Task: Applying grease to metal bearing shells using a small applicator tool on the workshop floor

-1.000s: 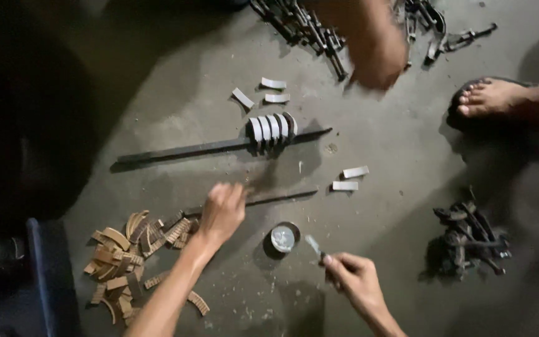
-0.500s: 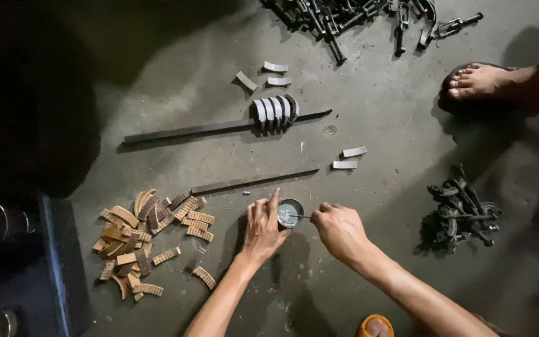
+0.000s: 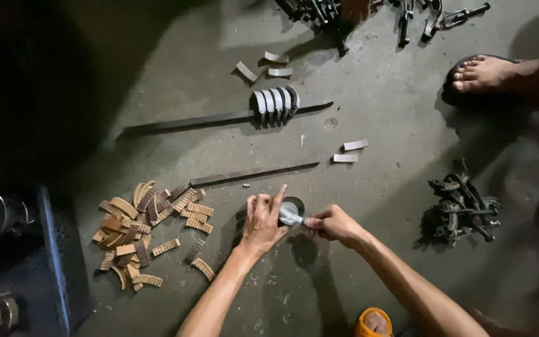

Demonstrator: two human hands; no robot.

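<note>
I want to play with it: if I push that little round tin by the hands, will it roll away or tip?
Probably neither. The tin looks short and wide and sits flat on the floor, so it would likely slide. The left hand steadies it, so it may be light. It looks like metal: probably stiff.
</note>
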